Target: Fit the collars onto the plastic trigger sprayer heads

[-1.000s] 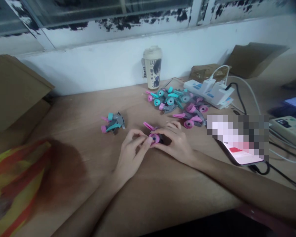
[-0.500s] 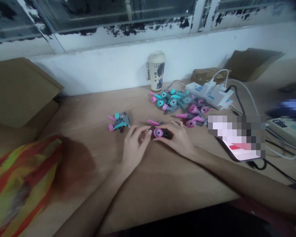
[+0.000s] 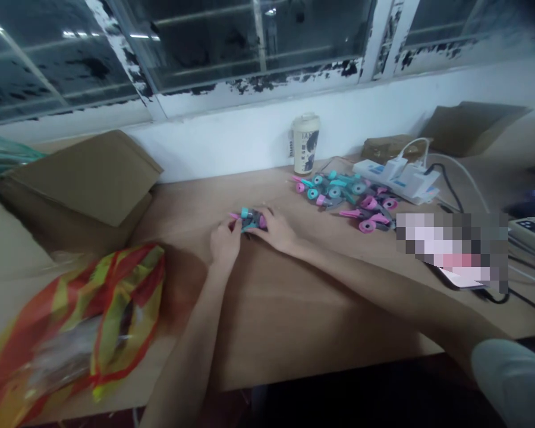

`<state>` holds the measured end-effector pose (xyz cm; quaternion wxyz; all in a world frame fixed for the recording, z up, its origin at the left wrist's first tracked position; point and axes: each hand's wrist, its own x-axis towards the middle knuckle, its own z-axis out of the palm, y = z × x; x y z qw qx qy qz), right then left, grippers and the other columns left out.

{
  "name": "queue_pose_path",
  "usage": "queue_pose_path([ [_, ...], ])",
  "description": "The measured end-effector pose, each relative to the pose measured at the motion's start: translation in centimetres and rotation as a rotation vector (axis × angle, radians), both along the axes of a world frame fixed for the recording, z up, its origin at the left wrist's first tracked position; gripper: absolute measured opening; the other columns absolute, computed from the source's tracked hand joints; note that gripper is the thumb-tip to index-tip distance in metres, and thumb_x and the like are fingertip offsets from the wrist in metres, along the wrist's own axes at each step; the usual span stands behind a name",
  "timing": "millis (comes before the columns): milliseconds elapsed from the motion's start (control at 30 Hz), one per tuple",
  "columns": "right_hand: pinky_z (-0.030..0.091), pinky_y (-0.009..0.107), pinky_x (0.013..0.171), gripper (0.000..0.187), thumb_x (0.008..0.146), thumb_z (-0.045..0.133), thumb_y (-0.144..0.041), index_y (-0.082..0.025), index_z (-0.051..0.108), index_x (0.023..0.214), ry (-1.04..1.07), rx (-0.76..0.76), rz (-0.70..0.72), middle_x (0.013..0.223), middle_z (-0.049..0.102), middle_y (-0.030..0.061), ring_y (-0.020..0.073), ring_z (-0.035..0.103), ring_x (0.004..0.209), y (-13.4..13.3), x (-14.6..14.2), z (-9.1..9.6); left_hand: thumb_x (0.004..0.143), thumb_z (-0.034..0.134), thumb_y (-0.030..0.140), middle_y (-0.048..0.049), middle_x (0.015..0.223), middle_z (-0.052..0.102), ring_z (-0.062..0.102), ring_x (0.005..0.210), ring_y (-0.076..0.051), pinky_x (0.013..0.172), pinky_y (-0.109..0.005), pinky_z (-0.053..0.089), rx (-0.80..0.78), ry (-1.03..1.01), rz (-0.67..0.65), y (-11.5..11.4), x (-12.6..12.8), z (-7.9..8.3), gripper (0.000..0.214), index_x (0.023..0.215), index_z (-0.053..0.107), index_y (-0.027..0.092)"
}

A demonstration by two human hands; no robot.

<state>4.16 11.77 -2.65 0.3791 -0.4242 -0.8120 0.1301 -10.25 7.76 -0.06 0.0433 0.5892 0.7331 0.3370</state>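
A small cluster of teal, grey and pink plastic pieces (image 3: pixel 251 219) lies on the wooden table (image 3: pixel 294 309), left of the middle. My left hand (image 3: pixel 224 242) is curled against the cluster's left side, by a pink tip. From the right, my right hand (image 3: pixel 277 229) covers the cluster with bent fingers; a pink piece shows under them. Both hands close around this cluster. A larger pile of the same pieces (image 3: pixel 339 193) lies farther right, apart from my hands.
A lidded coffee cup (image 3: pixel 305 142) stands by the wall behind the pile. A white power strip (image 3: pixel 403 176) with cables and a phone (image 3: pixel 455 255) lie at the right. Cardboard boxes (image 3: pixel 89 184) and a red-yellow striped bag (image 3: pixel 80 321) fill the left.
Both hands moved left, from the single pink piece to the small cluster, carrying the pink piece along. The camera swung up and left, showing more window and boxes.
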Motion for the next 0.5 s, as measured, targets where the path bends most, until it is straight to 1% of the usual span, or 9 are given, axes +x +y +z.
queue_pose_path([
  [33,0.032,0.045,0.103,0.052,0.081,0.057,-0.047,-0.020,0.050,0.125,-0.019,0.018,0.023,0.132,0.049,0.0120,0.0268,0.041,0.126,0.2,-0.4,-0.2,0.085,0.050,0.030,-0.0082,0.092,0.069,0.064,0.089,-0.024,0.079,-0.033,0.048,-0.016,-0.007,-0.026,0.2,-0.4,-0.2,0.022,0.095,0.068,0.021],
  [100,0.027,0.045,0.106,0.046,0.083,0.055,-0.045,-0.024,0.053,0.124,-0.057,0.048,0.065,0.134,0.048,0.0091,0.0257,0.036,0.129,0.7,-0.6,-0.5,0.086,0.050,0.030,-0.0058,0.088,0.071,0.066,0.085,-0.021,0.076,-0.028,0.048,-0.032,-0.017,-0.044,0.5,-1.2,-0.4,0.022,0.093,0.069,0.021],
  [167,0.027,0.044,0.106,0.040,0.084,0.054,-0.043,-0.026,0.057,0.120,-0.087,0.063,0.083,0.133,0.050,0.0085,0.0245,0.037,0.129,1.2,-0.3,-0.8,0.087,0.049,0.031,-0.0057,0.088,0.071,0.066,0.083,-0.020,0.075,-0.027,0.047,-0.027,-0.025,-0.015,0.7,-1.9,-0.5,0.024,0.094,0.069,0.021],
  [233,0.027,0.045,0.105,0.037,0.085,0.054,-0.039,-0.025,0.059,0.118,-0.108,0.067,0.084,0.130,0.052,0.0092,0.0244,0.040,0.127,1.7,0.2,-1.0,0.088,0.047,0.032,-0.0071,0.088,0.071,0.066,0.084,-0.021,0.076,-0.029,0.047,-0.006,-0.030,0.050,0.8,-2.6,-0.5,0.026,0.096,0.068,0.020],
  [333,0.028,0.046,0.104,0.034,0.085,0.055,-0.035,-0.025,0.060,0.117,-0.128,0.067,0.091,0.128,0.054,0.0095,0.0239,0.041,0.125,2.2,0.5,-1.3,0.089,0.043,0.035,-0.0120,0.091,0.069,0.064,0.088,-0.024,0.080,-0.034,0.045,0.045,-0.035,0.185,0.8,-3.8,-0.6,0.033,0.099,0.066,0.015],
  [400,0.027,0.045,0.104,0.034,0.085,0.055,-0.035,-0.024,0.060,0.116,-0.133,0.066,0.108,0.126,0.055,0.0102,0.0237,0.041,0.125,2.2,0.5,-1.3,0.089,0.040,0.037,-0.0148,0.093,0.068,0.063,0.090,-0.026,0.082,-0.037,0.045,0.074,-0.043,0.252,0.8,-4.4,-0.7,0.037,0.100,0.065,0.012],
  [433,0.026,0.045,0.105,0.035,0.084,0.055,-0.036,-0.023,0.060,0.117,-0.135,0.066,0.120,0.127,0.055,0.0107,0.0237,0.041,0.125,2.2,0.4,-1.3,0.089,0.039,0.038,-0.0155,0.093,0.068,0.062,0.091,-0.026,0.082,-0.038,0.045,0.082,-0.049,0.263,0.8,-4.7,-0.8,0.038,0.101,0.064,0.012],
  [500,0.024,0.044,0.106,0.039,0.083,0.056,-0.038,-0.021,0.060,0.118,-0.135,0.061,0.149,0.129,0.053,0.0114,0.0235,0.039,0.127,2.3,0.0,-1.1,0.089,0.038,0.039,-0.0156,0.091,0.067,0.062,0.091,-0.026,0.083,-0.039,0.045,0.086,-0.059,0.218,1.0,-4.9,-1.1,0.039,0.099,0.063,0.011],
])
